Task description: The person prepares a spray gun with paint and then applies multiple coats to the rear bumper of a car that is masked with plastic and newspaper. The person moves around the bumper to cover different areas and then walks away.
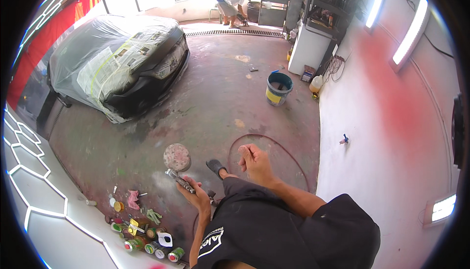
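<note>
My left hand [197,198], low and left of the middle, is closed around a silver metal tool [181,181] that looks like a spray gun. The tool points up and left, toward a round, paint-spotted stool top [176,157] just beyond it. To the right, my right hand [257,164] is raised over the floor with its fingers curled in and the thumb against them. Its palm side is hidden, so what it holds, if anything, does not show. A dark hose [274,140] loops across the floor behind this hand.
A car [117,63] wrapped in plastic stands at the far left. A bucket [279,89] sits right of centre, near a white cabinet [310,48]. Several cans [138,243] crowd the lower left by the wall. Another person [234,8] bends down at the back.
</note>
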